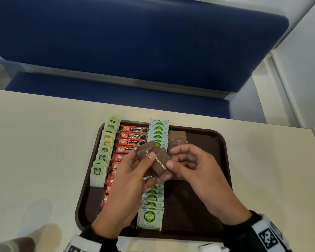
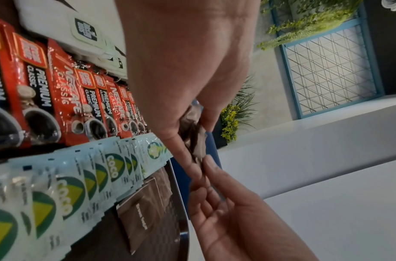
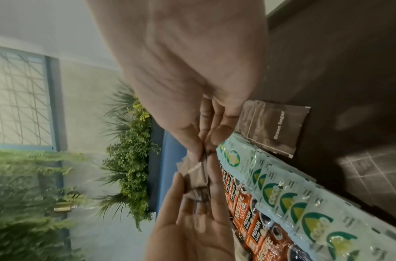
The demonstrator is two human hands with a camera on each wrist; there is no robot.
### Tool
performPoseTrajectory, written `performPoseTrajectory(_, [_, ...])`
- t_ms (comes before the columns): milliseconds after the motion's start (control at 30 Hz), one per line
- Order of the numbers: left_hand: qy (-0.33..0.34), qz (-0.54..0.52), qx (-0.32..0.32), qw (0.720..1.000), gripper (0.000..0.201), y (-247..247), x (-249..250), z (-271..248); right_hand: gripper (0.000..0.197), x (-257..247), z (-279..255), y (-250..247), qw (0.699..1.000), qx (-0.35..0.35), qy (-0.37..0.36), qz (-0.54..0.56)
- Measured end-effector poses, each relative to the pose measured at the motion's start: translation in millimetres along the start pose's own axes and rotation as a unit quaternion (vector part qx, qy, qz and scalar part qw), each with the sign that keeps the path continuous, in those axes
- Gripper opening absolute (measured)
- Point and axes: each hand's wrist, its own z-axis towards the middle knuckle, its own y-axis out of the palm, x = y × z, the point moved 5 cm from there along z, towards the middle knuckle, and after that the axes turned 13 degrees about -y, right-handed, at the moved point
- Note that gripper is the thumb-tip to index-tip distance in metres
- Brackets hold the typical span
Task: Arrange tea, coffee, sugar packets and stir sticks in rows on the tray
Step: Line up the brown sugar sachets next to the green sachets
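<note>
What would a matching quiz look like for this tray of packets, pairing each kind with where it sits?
Things:
1. tea bags
2. coffee sachets
3. coco sugar packets
4. fanned brown sugar packets

Places:
A. held above the tray, between the left hand and the right hand
B. row along the tray's left rim
C. row just right of the coffee
D. second row from the left

Pairs: 1-B, 2-D, 3-C, 4-A

On the tray (image 1: 220,142), tea bags (image 1: 102,157) lie left of coffee sachets (image 1: 131,135).
</note>
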Motion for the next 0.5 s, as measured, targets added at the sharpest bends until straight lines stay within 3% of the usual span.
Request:
performPoseTrajectory(200, [0.025,0.048,-0.003,0.999,0.042,-2.4,0.6,-1.6,0.009,1.4,-3.6,-10.0,0.999,-0.008,0.035,0.022])
performPoseTrajectory(333, [0.015,0.031,-0.004,0.999,0.039,-1.8,-1.2,-2.4,0.009,13.6,-5.8,-22.7,0.996,0.051,0.040,0.062])
performPoseTrajectory(433, [0.022,0.037,0.022,0.999,0.039,-7.0,0.3,-1.4,0.008,20.9,-8.4,-38.7,0.995,0.091,0.019,-0.037])
performPoseTrajectory(500, [0.032,0.046,0.041,0.998,0.039,-10.5,2.3,-2.5,0.010,29.7,-11.6,-45.4,0.986,0.075,0.000,-0.149])
